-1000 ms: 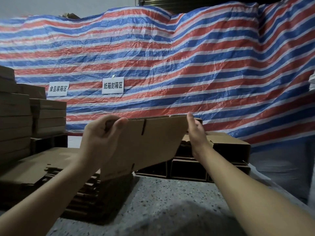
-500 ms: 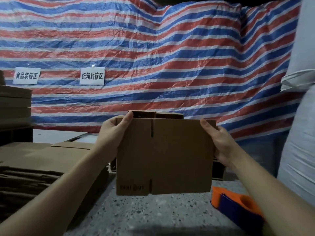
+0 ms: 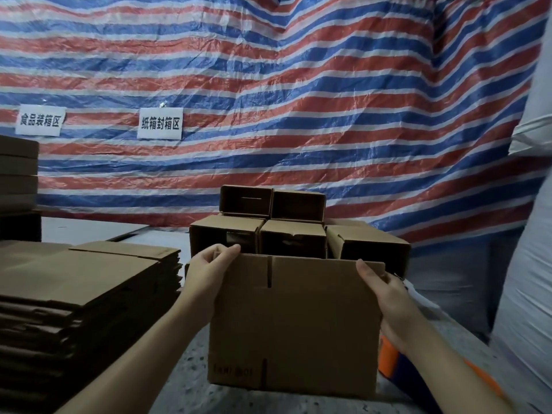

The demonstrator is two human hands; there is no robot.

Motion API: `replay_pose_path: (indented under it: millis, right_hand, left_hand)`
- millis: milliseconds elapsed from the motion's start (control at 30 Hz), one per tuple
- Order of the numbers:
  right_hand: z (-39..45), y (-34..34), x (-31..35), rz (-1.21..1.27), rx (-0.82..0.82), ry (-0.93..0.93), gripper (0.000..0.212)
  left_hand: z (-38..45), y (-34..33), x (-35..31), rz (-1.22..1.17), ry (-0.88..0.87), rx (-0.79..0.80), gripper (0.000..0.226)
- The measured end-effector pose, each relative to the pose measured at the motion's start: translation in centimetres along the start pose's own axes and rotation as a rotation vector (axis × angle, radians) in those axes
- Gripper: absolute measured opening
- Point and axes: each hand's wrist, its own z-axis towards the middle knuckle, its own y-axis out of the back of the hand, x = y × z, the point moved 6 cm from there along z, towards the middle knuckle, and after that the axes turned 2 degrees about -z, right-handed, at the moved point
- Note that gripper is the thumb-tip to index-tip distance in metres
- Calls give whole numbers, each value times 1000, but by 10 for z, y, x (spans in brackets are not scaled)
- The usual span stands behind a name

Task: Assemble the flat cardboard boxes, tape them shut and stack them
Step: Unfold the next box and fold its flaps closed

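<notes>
A flat brown cardboard box (image 3: 294, 324) stands upright in front of me over the speckled table (image 3: 185, 392). My left hand (image 3: 209, 270) grips its top left corner, thumb in front and fingers curled behind. My right hand (image 3: 385, 297) holds its right edge near the top, thumb on the front face. Behind it stand several assembled boxes (image 3: 292, 231) stacked in two layers, their open ends toward me. An orange and blue tape dispenser (image 3: 391, 358) peeks out beside the flat box at the lower right.
A tall pile of flat boxes (image 3: 80, 294) fills the table's left side. More stacked cartons (image 3: 18, 174) stand at the far left. A striped tarpaulin (image 3: 298, 100) with two white signs hangs behind. A white sack (image 3: 531, 264) stands at the right.
The flat box has turned from a tilt to face me squarely and moved lower and closer. Both hands kept hold of its top corners. The view shifted right, showing the stacked assembled boxes.
</notes>
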Motion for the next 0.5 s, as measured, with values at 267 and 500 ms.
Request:
replay_pose_path:
  millis: [267, 500]
  right_hand:
    - [8, 11, -10, 58, -53, -7, 51]
    - [11, 13, -13, 59, -66, -6, 40]
  left_hand:
    - [6, -8, 10, 63, -69, -48, 16]
    - [-4, -11, 15, 109, 50, -152, 40]
